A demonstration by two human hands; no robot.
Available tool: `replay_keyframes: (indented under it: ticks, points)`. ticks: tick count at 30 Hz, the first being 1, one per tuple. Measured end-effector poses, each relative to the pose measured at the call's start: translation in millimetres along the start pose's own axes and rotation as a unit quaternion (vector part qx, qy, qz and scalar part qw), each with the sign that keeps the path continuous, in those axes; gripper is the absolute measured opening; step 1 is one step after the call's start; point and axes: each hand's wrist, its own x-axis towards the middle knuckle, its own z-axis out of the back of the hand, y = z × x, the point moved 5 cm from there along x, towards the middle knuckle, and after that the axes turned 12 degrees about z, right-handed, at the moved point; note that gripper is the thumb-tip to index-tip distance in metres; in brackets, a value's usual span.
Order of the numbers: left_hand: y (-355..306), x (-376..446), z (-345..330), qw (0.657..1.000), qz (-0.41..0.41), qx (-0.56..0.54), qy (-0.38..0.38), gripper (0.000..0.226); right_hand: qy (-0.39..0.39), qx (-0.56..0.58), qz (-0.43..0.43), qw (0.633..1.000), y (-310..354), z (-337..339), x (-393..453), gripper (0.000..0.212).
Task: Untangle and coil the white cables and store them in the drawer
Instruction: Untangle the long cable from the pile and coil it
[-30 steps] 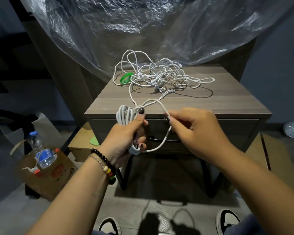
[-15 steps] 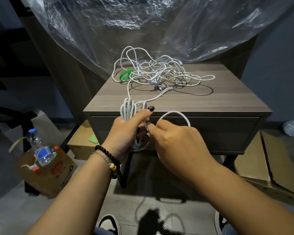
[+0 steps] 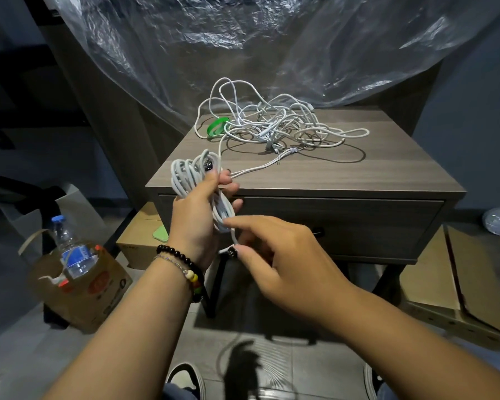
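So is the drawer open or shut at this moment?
Shut. The drawer front sits flush under the table top, with no gap and no inside showing.

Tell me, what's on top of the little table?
A tangled pile of white cables and a green band lie on the table. What is beneath the pile, or inside the shut drawer, is hidden.

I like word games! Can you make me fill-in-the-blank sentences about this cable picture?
1. The left hand grips a ____ coil of cable.
2. The tangled cables lie on top of the ____.
3. The drawer is ____.
4. The band beside the tangle is ____.

Missing words: white; nightstand; closed; green
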Motion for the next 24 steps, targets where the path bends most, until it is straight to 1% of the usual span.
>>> replay_keyframes:
  ticks: [2, 4, 7, 9, 11, 14, 18, 20, 22, 24]
  points:
    - [1.3, 1.1, -0.1, 0.998, 0.027, -0.05, 0.012, 0.034, -0.031, 0.045, -0.017, 0.998, -3.8, 3.9, 0.2, 0.034]
    - [0.8, 0.1, 0.8, 0.996, 0.031, -0.084, 0.005, 0.033, -0.059, 0.085, -0.041, 0.994, -8.2, 7.5, 0.1, 0.032]
    - [1.5, -0.1, 1.7, 0.988, 0.051, -0.145, 0.002, 0.034, -0.072, 0.183, -0.089, 0.976, -13.2, 6.4, -1.9, 0.027]
    - [1.1, 0.7, 2.8, 0.978, 0.068, -0.195, 0.016, 0.036, -0.048, 0.237, -0.12, 0.963, -12.4, 2.2, -3.7, 0.022]
    - [-1.4, 1.7, 3.2, 0.969, 0.081, -0.232, 0.041, 0.038, 0.0, 0.271, -0.149, 0.951, -9.9, -1.5, -6.0, 0.017]
    - [-5.8, 1.6, 5.6, 0.963, 0.086, -0.247, 0.059, 0.04, 0.065, 0.298, -0.168, 0.938, -11.0, -0.3, -7.2, 0.019]
    - [-13.8, -0.6, 11.6, 0.966, 0.073, -0.24, 0.06, 0.041, 0.114, 0.278, -0.174, 0.938, -20.0, 13.7, -6.0, 0.024]
    - [-18.2, -1.9, 14.2, 0.962, 0.076, -0.25, 0.075, 0.041, 0.134, 0.245, -0.176, 0.944, -26.2, 21.0, -5.7, 0.024]
    - [-20.2, -4.6, 13.6, 0.962, 0.084, -0.239, 0.098, 0.041, 0.135, 0.162, -0.178, 0.961, -35.5, 27.2, -5.7, 0.023]
    - [-17.9, -9.2, 8.5, 0.969, 0.094, -0.196, 0.115, 0.039, 0.124, 0.057, -0.175, 0.975, -44.0, 30.7, -6.3, 0.021]
